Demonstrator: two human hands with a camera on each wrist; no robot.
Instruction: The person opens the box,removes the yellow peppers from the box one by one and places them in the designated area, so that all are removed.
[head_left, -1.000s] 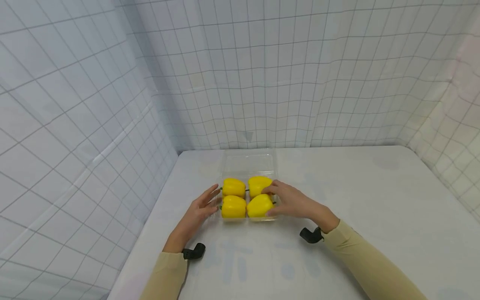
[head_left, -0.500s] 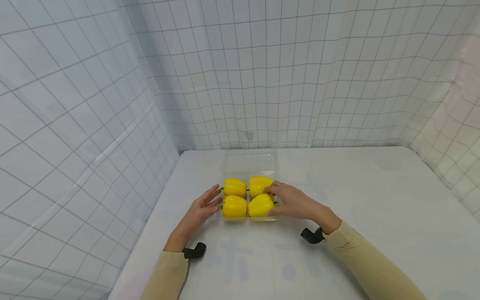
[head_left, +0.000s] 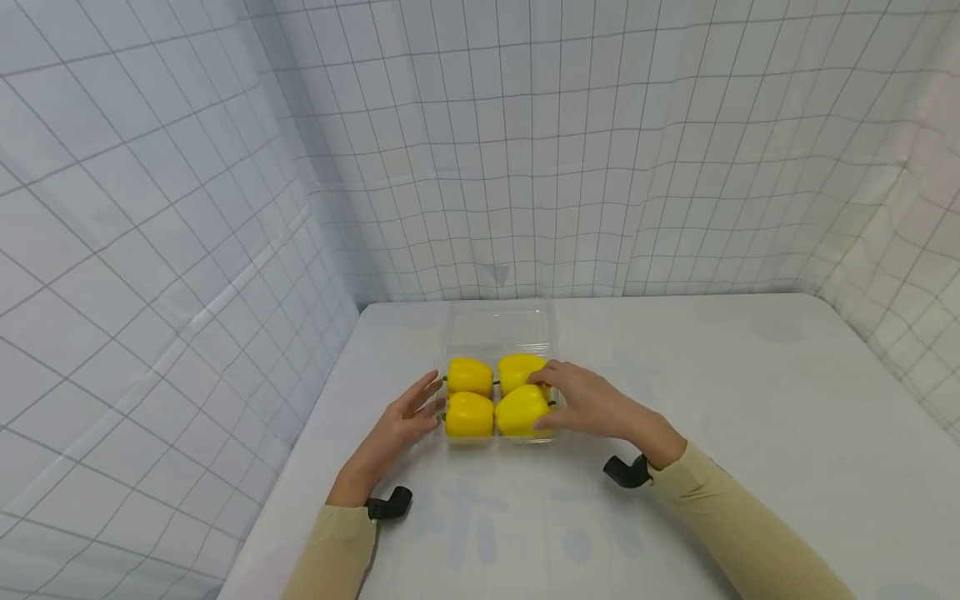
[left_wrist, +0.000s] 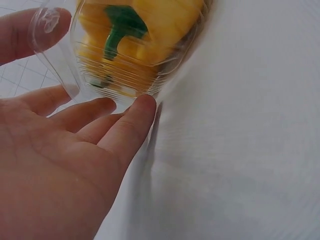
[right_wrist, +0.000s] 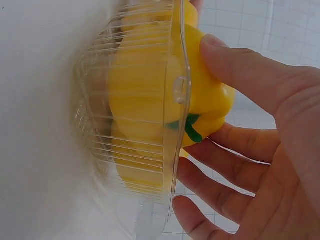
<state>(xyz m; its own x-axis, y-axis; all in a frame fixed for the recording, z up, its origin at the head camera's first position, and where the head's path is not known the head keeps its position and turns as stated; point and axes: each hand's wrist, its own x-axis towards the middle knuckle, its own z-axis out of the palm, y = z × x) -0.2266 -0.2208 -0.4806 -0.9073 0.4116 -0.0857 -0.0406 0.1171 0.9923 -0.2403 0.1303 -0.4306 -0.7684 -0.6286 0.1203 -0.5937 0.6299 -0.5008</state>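
Note:
Several yellow bell peppers with green stems lie in two rows in a clear plastic clamshell container (head_left: 498,439). My right hand (head_left: 592,402) holds the near right bell pepper (head_left: 521,411), thumb on its near side and fingers on its far side. In the right wrist view that pepper's top stands above the container's rim (right_wrist: 186,65). My left hand (head_left: 397,423) is at the container's left side beside the near left bell pepper (head_left: 470,415). Its fairly straight fingertips (left_wrist: 144,102) touch the ribbed plastic wall; the thumb is near the rim.
The clamshell's hinged lid (head_left: 498,327) lies folded back on the far side. A white-covered table (head_left: 675,375) bears everything. White gridded curtains (head_left: 525,167) rise along its back and left. Each wrist wears a black camera mount (head_left: 390,503).
The near right bell pepper sits slightly higher in my right hand's hold than half a second ago. My left hand stays at the container's side. The whole view has shifted a little.

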